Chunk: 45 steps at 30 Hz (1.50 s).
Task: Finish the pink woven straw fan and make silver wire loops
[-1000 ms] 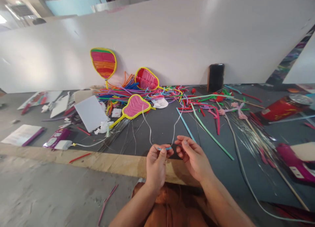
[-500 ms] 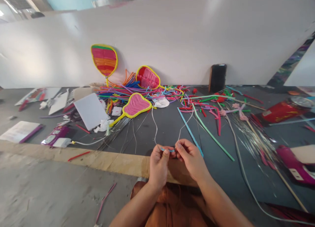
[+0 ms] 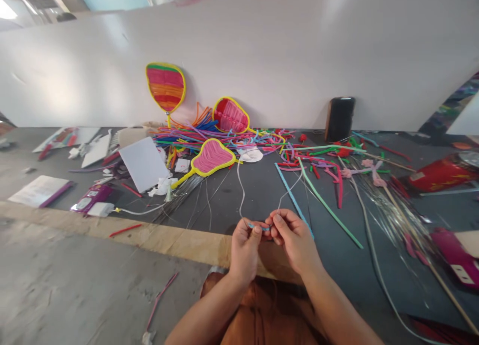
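Note:
My left hand (image 3: 244, 250) pinches the lower part of a thin silvery wire loop (image 3: 242, 190) between thumb and fingers. A short stretch of light blue pipe cleaner (image 3: 262, 228) lies along the wire there. Close beside it, my right hand (image 3: 297, 242) has thumb and fingers closed on the end of that blue stretch and the wire. The loop rises from both hands, its upper part resting over the table. Just beyond my right hand lie a longer blue pipe cleaner (image 3: 292, 194) and a light green one (image 3: 329, 210).
A pink fan-shaped piece with yellow edging (image 3: 213, 158) lies near a pile of coloured pipe cleaners (image 3: 190, 135). Two similar pieces lean by the white board (image 3: 262, 50). A phone (image 3: 340, 119) stands behind; a red can (image 3: 441, 174), loose wires and a cable (image 3: 370, 240) are right.
The view has shifted slightly, so the table things appear a little further right. Both hands keep their pinch on the wire and blue pipe cleaner, with only slight finger movement.

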Available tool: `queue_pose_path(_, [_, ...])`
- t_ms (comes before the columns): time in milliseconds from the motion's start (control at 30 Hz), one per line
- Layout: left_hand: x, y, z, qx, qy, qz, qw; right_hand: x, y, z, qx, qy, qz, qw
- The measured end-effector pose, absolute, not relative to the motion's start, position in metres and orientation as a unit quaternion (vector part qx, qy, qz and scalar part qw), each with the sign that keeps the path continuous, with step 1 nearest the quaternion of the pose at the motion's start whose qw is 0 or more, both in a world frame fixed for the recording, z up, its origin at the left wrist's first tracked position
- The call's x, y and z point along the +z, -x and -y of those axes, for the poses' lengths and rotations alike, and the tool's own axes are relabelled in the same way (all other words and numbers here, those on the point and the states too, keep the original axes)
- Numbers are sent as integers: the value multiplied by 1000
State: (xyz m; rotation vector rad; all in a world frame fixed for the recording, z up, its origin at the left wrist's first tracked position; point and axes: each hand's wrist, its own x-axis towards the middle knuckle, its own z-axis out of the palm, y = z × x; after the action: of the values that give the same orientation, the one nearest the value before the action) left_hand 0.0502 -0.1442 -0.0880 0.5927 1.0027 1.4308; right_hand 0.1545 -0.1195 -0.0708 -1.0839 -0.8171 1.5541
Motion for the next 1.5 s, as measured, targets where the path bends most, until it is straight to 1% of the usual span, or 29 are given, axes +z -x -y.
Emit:
queue_pose_path(167, [-83,-47,144,591,-268,-432,627,-70,-159,118,644,449,313,534])
queue_pose_path(333, [-75,-35,143,594,-242,-430,635,-70,-164,116,652,448,296,535])
queue_pose_path(600, [-78,-29,139,596,-272,-463,597,-74,-166,117,663,447,259,542])
queue_pose_path(700, [-81,-32,137,622,-277,-463,568,-76,-162,122,684,429,232,542])
queue_pose_path(767, [-80,-35,136,639,-253,-460,561,-77,-156,127,708,412,231,526])
queue_pose_path(867, [-75,-41,136,631,-199,-447,602,-82,-142,135,726,393,249,506])
queue_pose_path(933, [-71,-45,137,618,-179,-437,628,-86,-135,137,714,395,248,522])
queue_pose_path(1100, [-67,-48,139,613,-185,-428,638,-90,-128,139,672,421,254,553])
queue_pose_path(1200, [-65,-44,139,599,-196,-414,657,-88,-129,139,670,418,242,563])
queue_pose_path(1500, [-59,-28,125,601,-187,-396,669,-86,-127,143,696,414,203,551])
